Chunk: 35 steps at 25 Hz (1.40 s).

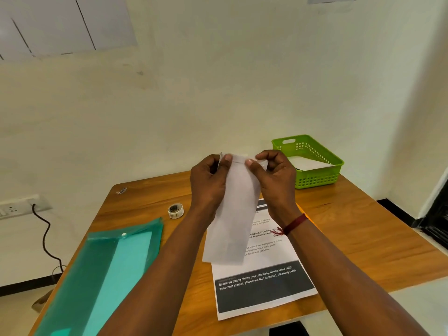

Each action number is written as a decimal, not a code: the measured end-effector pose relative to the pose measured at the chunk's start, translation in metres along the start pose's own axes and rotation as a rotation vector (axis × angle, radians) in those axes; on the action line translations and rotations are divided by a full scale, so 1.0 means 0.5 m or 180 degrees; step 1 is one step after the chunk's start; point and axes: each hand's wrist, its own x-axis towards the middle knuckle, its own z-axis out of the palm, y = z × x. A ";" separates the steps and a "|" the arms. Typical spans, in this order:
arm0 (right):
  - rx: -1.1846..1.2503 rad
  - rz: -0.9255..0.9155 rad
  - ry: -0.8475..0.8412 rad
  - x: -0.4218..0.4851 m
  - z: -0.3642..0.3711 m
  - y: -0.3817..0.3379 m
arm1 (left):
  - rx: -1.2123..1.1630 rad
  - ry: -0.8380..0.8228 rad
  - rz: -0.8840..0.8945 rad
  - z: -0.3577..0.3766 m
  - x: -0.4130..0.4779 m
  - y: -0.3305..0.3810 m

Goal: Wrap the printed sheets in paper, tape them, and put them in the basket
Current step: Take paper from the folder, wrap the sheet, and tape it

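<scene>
A folded white paper packet (234, 214) hangs upright in the air above the wooden table (363, 238). My left hand (208, 183) pinches its top left corner and my right hand (271, 180) pinches its top right corner, thumbs toward me. Beneath it a printed sheet (261, 284) with dark bands and white text lies flat on the table. A small roll of tape (175, 210) sits left of my left wrist. The green plastic basket (315, 180) stands at the back right corner with a white wrapped packet (308, 163) inside.
A translucent green document folder (109, 270) lies on the table's left side, running past the near edge. A small scrap (121, 190) lies at the back left corner. A wall socket with a black cable (44, 236) is left of the table.
</scene>
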 end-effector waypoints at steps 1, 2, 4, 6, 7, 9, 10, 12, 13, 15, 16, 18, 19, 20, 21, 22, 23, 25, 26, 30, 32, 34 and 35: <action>0.0066 0.0000 0.0002 0.001 -0.002 -0.001 | -0.0067 0.0022 0.0006 -0.002 0.000 0.000; 0.0107 0.0021 0.0009 0.004 -0.005 -0.002 | -0.0114 0.0038 0.0012 -0.003 -0.002 0.001; 0.0138 0.0071 0.0000 0.006 -0.008 0.000 | -0.0217 0.0097 0.0030 -0.001 -0.007 0.003; 0.0168 0.0135 -0.0109 -0.002 -0.008 -0.001 | -0.0324 0.0150 0.0091 0.002 -0.010 0.006; 0.0152 0.0155 -0.0197 -0.010 -0.008 -0.003 | -0.0395 0.0156 0.0094 0.002 -0.009 0.006; 0.0080 0.0214 -0.0418 -0.030 -0.016 -0.004 | -0.0646 0.0157 0.0037 -0.004 -0.001 0.004; 0.0028 0.0277 -0.0562 -0.041 -0.023 0.002 | -0.0824 0.0166 0.0001 -0.009 0.002 0.002; -0.0228 0.0429 -0.0837 -0.061 -0.045 0.023 | -0.1221 0.0165 -0.0063 -0.017 0.007 -0.004; -0.0418 0.0490 -0.0935 -0.070 -0.056 0.036 | -0.1371 0.0129 -0.0104 -0.021 0.005 -0.008; -0.0758 0.0529 -0.1056 -0.084 -0.077 0.061 | -0.1472 0.0004 -0.0212 -0.030 -0.005 -0.020; -0.0858 0.0517 -0.1073 -0.089 -0.086 0.069 | -0.1443 -0.0082 -0.0262 -0.037 -0.012 -0.026; -0.0917 0.0434 -0.1032 -0.096 -0.102 0.074 | -0.1218 -0.0309 -0.0258 -0.060 -0.025 -0.038; -0.0950 0.0364 -0.0996 -0.096 -0.108 0.072 | -0.1088 -0.0432 -0.0199 -0.074 -0.030 -0.043; -0.1027 0.0263 -0.0959 -0.094 -0.112 0.069 | -0.0980 -0.0537 -0.0123 -0.087 -0.034 -0.041; -0.1158 0.0112 -0.0933 -0.094 -0.114 0.066 | -0.0904 -0.0611 -0.0055 -0.100 -0.037 -0.036; -0.1361 -0.0143 -0.0904 -0.092 -0.114 0.062 | -0.0824 -0.0633 0.0002 -0.111 -0.037 -0.031; -0.1612 -0.0523 -0.0860 -0.092 -0.113 0.057 | -0.0707 -0.0586 0.0012 -0.120 -0.035 -0.027; -0.2097 -0.1511 -0.0784 -0.096 -0.109 0.052 | -0.0418 -0.0211 -0.0316 -0.134 -0.025 -0.032; -0.2284 -0.1911 -0.0793 -0.099 -0.109 0.054 | -0.0391 0.0055 -0.0730 -0.140 -0.021 -0.042; -0.3073 -0.2486 -0.0671 -0.124 -0.124 0.096 | -0.0969 0.0704 -0.2147 -0.161 -0.060 -0.094; -0.3513 -0.2601 -0.0805 -0.139 -0.133 0.125 | -0.0960 0.0819 -0.2182 -0.166 -0.085 -0.117; -0.3916 -0.2686 -0.1160 -0.158 -0.136 0.147 | -0.0849 0.0702 -0.2202 -0.164 -0.101 -0.139; -0.4061 -0.2667 -0.1357 -0.170 -0.137 0.156 | -0.0711 0.0598 -0.2253 -0.162 -0.105 -0.151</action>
